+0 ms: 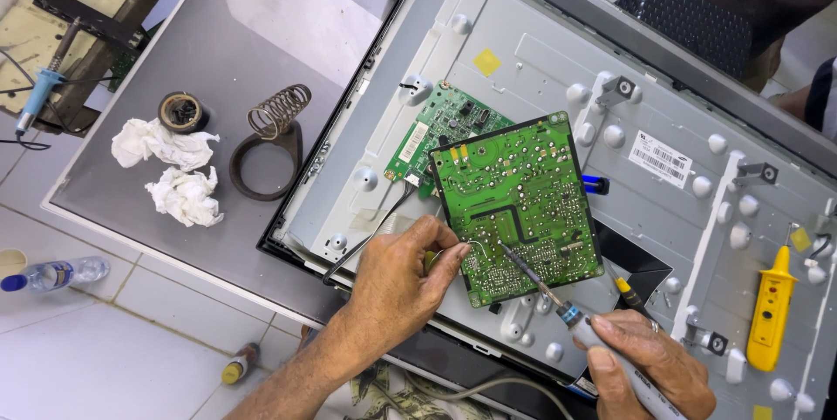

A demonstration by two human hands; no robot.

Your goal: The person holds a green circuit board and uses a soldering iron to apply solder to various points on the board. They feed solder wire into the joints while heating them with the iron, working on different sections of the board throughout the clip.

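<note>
Green board: a circuit board (516,204) lies solder-side up on the grey metal back of a flat screen (671,237), tilted.
Left hand (403,280): fingers curled, pinching thin solder wire (482,248) at the board's lower left edge.
Right hand (649,363): closed around a soldering iron (558,305); its tip touches the board's lower middle.
Beside: yellow tester (771,308), right of the board.
</note>
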